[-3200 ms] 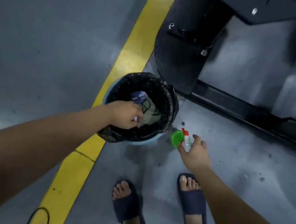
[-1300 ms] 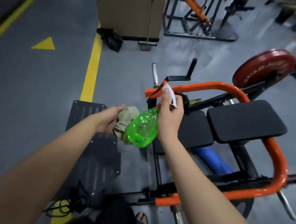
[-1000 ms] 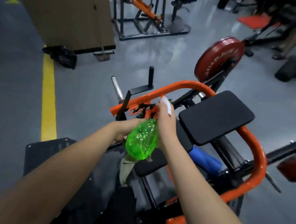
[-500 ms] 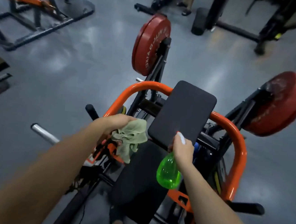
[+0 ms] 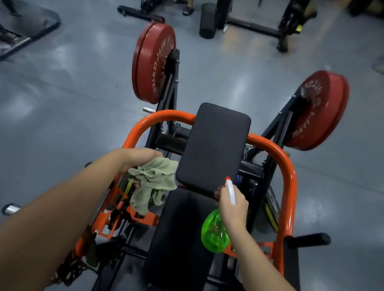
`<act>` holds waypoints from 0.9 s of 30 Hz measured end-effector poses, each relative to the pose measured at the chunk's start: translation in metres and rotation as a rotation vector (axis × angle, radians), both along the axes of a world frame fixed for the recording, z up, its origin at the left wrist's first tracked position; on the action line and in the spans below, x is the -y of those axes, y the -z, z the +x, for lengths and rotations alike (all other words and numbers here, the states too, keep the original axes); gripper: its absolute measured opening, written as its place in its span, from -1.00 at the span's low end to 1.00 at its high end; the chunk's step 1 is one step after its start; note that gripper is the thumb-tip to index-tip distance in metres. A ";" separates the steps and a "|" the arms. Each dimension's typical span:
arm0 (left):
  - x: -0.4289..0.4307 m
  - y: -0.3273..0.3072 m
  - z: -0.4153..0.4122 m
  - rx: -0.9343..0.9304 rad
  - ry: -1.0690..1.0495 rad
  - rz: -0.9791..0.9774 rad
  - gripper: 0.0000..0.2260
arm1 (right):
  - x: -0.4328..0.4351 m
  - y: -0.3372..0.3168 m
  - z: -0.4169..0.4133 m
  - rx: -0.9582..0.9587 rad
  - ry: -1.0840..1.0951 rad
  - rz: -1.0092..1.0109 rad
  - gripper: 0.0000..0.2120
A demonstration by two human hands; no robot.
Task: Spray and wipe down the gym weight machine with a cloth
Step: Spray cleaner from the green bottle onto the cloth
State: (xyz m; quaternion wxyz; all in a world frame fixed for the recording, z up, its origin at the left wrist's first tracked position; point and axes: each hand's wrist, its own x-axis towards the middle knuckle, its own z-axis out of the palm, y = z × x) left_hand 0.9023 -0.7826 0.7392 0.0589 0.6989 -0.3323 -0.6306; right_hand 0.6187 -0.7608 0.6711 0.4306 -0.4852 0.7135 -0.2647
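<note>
Spray bottle [image 5: 214, 234], nozzle toward upper pad [image 5: 214, 145], in curled fingers of right hand [image 5: 233, 204]; cloth [image 5: 153, 179] clutched in left hand [image 5: 138, 157]

cloth [image 5: 152, 183]: soft, crumpled | bottle [image 5: 215, 234]: glossy clear plastic | pad [image 5: 214, 147]: matt, perhaps vinyl | frame [image 5: 287, 168]: glossy painted metal

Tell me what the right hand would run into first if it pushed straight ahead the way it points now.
Most likely the near edge of the upper black pad, just ahead of the right hand and its spray bottle; depth is hard to judge here.
</note>
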 end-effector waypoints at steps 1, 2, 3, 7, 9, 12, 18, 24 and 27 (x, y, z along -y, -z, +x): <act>0.002 -0.001 -0.005 0.004 0.020 0.004 -0.63 | 0.000 0.002 -0.003 0.010 0.004 0.001 -0.55; 0.003 -0.002 -0.009 0.007 0.031 0.003 -0.62 | -0.001 0.002 -0.005 0.022 0.011 0.004 -0.52; 0.003 -0.001 -0.013 0.007 0.036 -0.002 -0.61 | -0.001 0.002 -0.007 0.028 0.021 0.006 -0.51; 0.000 -0.003 -0.034 -0.002 0.056 -0.014 -0.61 | -0.012 0.005 -0.021 0.072 0.061 0.007 -0.62; -0.003 -0.007 -0.044 -0.024 0.066 -0.012 -0.63 | -0.024 0.007 -0.033 0.094 0.000 -0.016 -0.81; -0.002 -0.014 -0.061 -0.014 0.086 -0.010 -0.66 | -0.042 0.007 -0.056 0.074 -0.020 -0.041 -0.86; 0.008 -0.010 -0.138 -0.021 0.123 -0.003 -0.66 | -0.075 0.033 -0.136 0.002 0.265 -0.087 -0.84; 0.010 0.011 -0.213 -0.037 0.209 0.011 -0.62 | -0.107 0.054 -0.207 -0.051 0.505 -0.174 -0.86; 0.008 0.016 -0.237 -0.045 0.198 0.024 -0.62 | -0.110 0.050 -0.219 -0.035 0.534 -0.282 -0.89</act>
